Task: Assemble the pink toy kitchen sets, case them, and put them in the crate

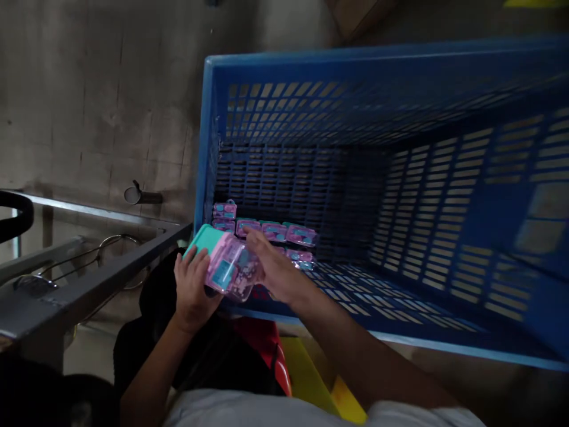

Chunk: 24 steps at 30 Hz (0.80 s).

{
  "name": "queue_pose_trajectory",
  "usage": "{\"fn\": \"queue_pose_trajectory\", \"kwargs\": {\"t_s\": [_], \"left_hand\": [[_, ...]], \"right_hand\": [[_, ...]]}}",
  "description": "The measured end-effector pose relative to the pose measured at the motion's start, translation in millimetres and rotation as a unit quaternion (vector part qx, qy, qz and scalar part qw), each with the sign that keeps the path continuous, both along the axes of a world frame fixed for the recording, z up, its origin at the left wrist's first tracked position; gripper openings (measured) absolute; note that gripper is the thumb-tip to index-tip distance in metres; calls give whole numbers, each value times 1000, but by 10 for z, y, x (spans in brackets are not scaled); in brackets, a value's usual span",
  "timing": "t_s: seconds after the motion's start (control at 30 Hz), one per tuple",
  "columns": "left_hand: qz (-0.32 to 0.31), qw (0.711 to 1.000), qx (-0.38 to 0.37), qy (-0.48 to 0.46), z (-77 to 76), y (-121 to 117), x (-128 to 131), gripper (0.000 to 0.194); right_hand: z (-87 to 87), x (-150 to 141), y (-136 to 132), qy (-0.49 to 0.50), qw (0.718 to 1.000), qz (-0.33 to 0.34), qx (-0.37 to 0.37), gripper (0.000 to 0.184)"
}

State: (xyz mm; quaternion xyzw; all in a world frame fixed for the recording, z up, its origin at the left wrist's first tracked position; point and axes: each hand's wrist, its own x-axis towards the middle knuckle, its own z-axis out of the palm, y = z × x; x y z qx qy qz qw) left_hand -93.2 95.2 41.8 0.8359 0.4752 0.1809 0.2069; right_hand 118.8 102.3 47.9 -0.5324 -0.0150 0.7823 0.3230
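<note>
Between my two hands is a clear plastic box [242, 264] with pink and teal parts and small pieces inside, tilted above the near left corner of a blue crate [355, 53]. My left hand [193, 284] grips its teal end, fingers over the top. At the clear end, my right hand [278, 267] is closed around the side, and its thumb is partly hidden. Below, several similar pink and teal boxes [274, 231] sit in rows on the crate floor, partly covered by my hands.
A grey metal frame [111, 267] runs along the left, with wire rings [122, 261] beneath it. A short metal pipe piece [144, 194] is on the floor. Red [282, 370] and yellow [306, 376] things lie below the crate's near edge. A brown box [360, 15] is beyond the crate.
</note>
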Motion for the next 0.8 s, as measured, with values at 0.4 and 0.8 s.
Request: {"fn": "queue_pose_trajectory", "kwargs": {"t_s": [0.4,0.8], "left_hand": [[-135,988,-8,70,-149,-108,180,68],[-73,994,-34,75,-222,-143,172,41]], "right_hand": [[-741,435,-139,-28,1000,5,-12,50],[-2468,563,1014,-498,707,481,142,66]]}}
